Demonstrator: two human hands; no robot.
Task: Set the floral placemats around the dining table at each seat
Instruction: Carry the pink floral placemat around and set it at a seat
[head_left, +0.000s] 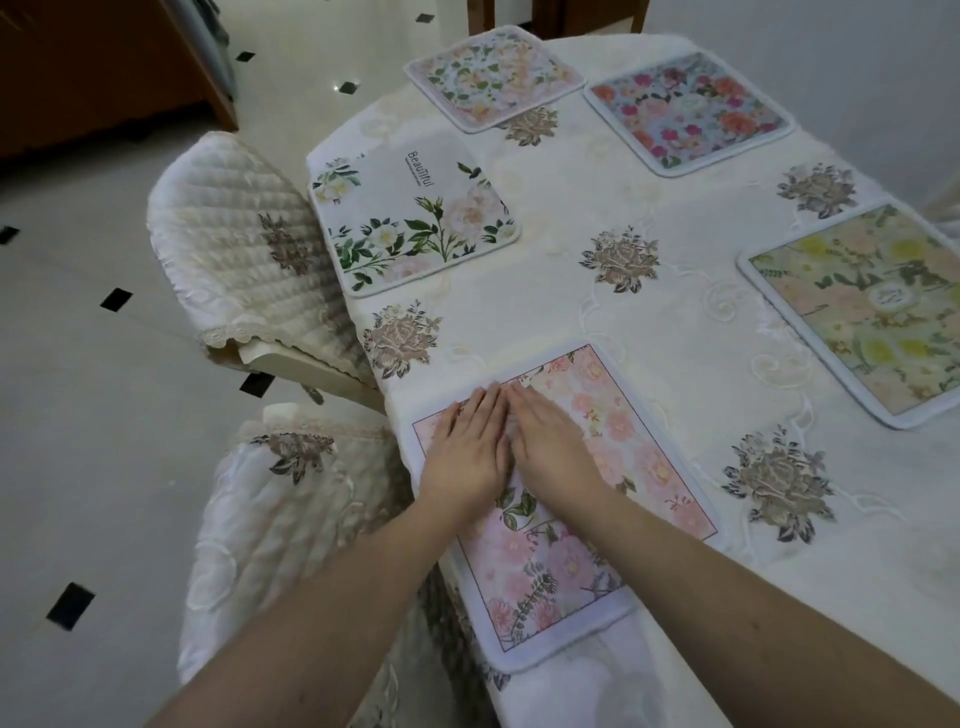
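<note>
Both hands — left hand (467, 447), right hand (550, 441) (fingers straight) — press flat the rectangular pink placemat (566, 519).

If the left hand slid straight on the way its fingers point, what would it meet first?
The left hand lies flat on the pink placemat, fingers pointing up and slightly right. Sliding on, it would leave that mat's far edge onto bare tablecloth. The embroidered rose probably comes next.

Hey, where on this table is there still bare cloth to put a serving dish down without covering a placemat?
The middle is free, bordered by the white rose mat, blue mat, yellow mat and pink mat. The near right corner also looks bare. The far end is crowded, and both hands press the pink mat.
</note>
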